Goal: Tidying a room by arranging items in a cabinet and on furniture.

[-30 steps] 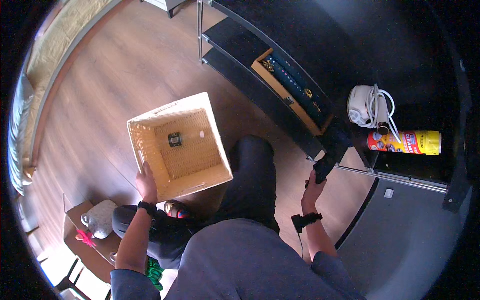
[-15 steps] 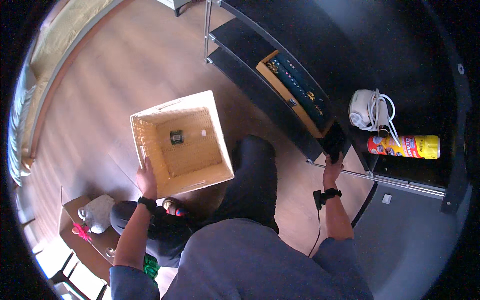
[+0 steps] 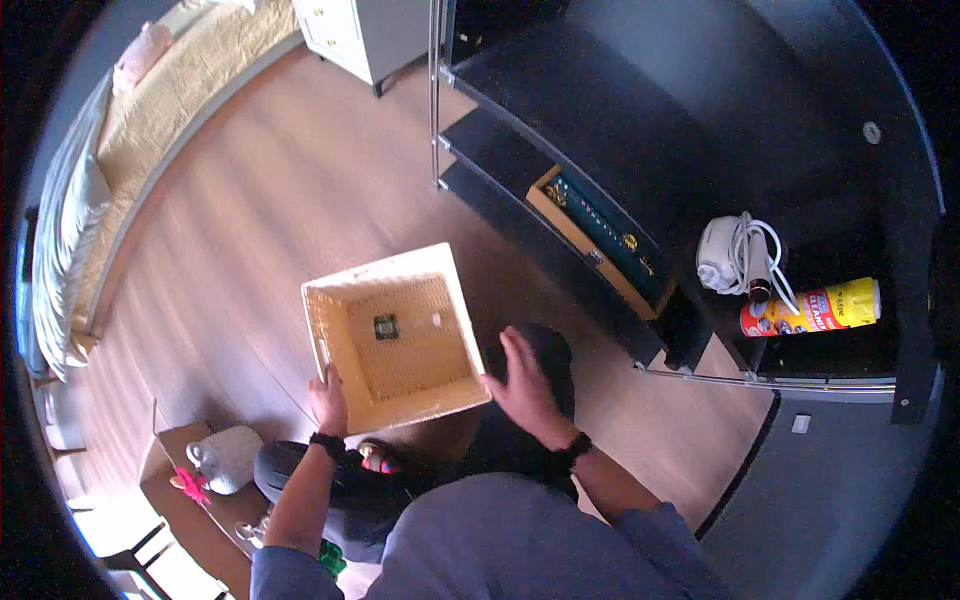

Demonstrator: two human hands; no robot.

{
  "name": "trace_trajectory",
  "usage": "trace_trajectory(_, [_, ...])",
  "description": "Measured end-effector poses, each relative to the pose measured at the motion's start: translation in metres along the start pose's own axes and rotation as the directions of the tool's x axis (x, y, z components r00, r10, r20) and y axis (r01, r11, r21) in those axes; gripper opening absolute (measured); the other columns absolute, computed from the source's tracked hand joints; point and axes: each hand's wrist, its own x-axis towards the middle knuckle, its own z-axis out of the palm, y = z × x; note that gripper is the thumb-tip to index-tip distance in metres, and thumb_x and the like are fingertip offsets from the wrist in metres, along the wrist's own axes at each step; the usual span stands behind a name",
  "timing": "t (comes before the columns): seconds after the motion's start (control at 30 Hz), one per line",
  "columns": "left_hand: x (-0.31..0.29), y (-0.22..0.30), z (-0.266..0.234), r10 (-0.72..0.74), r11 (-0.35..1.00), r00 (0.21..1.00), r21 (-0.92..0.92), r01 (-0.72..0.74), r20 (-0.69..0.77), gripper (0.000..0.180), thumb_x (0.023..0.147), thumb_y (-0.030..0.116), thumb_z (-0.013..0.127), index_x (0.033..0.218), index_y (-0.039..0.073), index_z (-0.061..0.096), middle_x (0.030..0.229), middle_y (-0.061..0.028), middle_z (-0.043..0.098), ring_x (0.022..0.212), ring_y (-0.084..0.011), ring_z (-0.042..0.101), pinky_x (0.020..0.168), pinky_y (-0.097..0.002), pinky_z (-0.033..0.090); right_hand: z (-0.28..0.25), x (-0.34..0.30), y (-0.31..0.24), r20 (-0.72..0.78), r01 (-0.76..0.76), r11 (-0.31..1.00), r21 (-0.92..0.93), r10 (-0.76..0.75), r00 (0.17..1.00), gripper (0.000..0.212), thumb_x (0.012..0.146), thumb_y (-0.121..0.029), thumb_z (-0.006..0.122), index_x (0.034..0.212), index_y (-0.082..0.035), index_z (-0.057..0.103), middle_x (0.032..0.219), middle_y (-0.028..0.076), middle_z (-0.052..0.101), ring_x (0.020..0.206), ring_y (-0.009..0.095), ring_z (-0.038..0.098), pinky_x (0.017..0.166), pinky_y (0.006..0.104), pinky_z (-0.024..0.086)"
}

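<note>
A square, cream woven basket [image 3: 345, 400] is tilted above my lap, its opening toward me. My left hand [image 3: 329, 402] is closed around its rim at the near left side. Inside, on the bottom, lie a small dark green item with a pale label [image 3: 386, 326] and a tiny white piece [image 3: 436, 320]. My right hand [image 3: 530, 392] is beside the basket's near right corner, fingers stretched and apart, the thumb at the rim; whether it touches cannot be made out. It holds nothing.
At right, a black shelf unit [image 3: 600, 90] carries a jewellery box [image 3: 600, 240], a white corded appliance [image 3: 718, 250], a red-yellow can [image 3: 815, 310] and a dark item [image 3: 688, 342]. A cardboard box [image 3: 205, 520] with a grey jug [image 3: 228, 458] stands lower left; a bed [image 3: 190, 110] lies upper left.
My right hand has left the dark item on the lower shelf and come left to the basket, opening its fingers. The view has shifted; my left hand still grips the basket.
</note>
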Motion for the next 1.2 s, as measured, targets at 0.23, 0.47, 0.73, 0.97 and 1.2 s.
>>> trace_trajectory(0.23, [-0.022,0.042,-0.012,-0.187,0.897,0.974,-0.382,0.222,0.126,0.041,0.087,0.04,0.05,0.071,0.002,0.057,0.061,-0.0061,0.051,0.056,-0.0165,0.049,0.054,-0.0366,0.041,0.084,0.024,0.035,0.179,-0.346,0.938,-0.02,0.344,0.922,0.037,0.091,-0.031,0.055,0.107,0.002,0.051,0.072,0.027,0.061,0.067,0.046,0.061,0.061,0.0532,0.049])
trace_trajectory(0.47, [-0.054,0.133,-0.104,-0.006,0.702,0.983,-0.7,0.133,0.181,0.03,0.095,0.035,0.054,0.084,0.006,0.054,0.077,-0.0007,0.053,0.065,-0.0107,0.051,0.057,-0.0276,0.043,-0.035,0.051,-0.059,0.036,-0.169,0.968,0.184,0.165,0.986,0.023,0.09,-0.021,0.057,0.08,-0.001,0.054,0.061,0.02,0.055,0.055,0.036,0.058,0.05,0.0444,0.043])
trace_trajectory(0.73, [-0.067,0.278,-0.175,0.382,0.692,0.92,-0.687,-0.222,0.087,0.03,0.097,0.036,0.053,0.082,0.01,0.051,0.082,0.003,0.05,0.075,-0.0067,0.043,0.066,-0.0236,0.035,-0.154,0.012,-0.13,-0.122,-0.092,0.922,0.377,0.148,0.981,0.052,0.085,-0.021,0.066,0.127,0.005,0.05,0.106,0.022,0.062,0.093,0.034,0.063,0.082,0.0392,0.05])
trace_trajectory(0.97, [-0.079,0.38,-0.177,0.532,0.708,0.831,-0.624,-0.331,0.161,0.034,0.098,0.037,0.05,0.094,0.004,0.059,0.088,-0.0001,0.056,0.082,-0.01,0.052,0.074,-0.0262,0.043,-0.171,-0.009,-0.123,-0.295,0.181,0.913,0.366,-0.07,0.953,0.097,0.079,-0.052,0.069,0.138,0.012,0.028,0.135,0.032,0.039,0.123,0.043,0.044,0.102,0.0466,0.034])
trace_trajectory(1.2, [-0.071,0.466,-0.144,0.72,0.563,0.604,-0.797,-0.22,0.342,0.054,0.098,0.046,0.042,0.123,-0.001,0.049,0.12,-0.0132,0.057,0.107,-0.0199,0.056,0.096,-0.0348,0.044,-0.166,0.01,-0.075,-0.583,0.304,0.947,-0.098,-0.303,0.754,0.103,0.071,-0.072,0.064,0.133,0.006,0.035,0.141,0.039,0.023,0.13,0.053,0.028,0.103,0.0595,0.028])
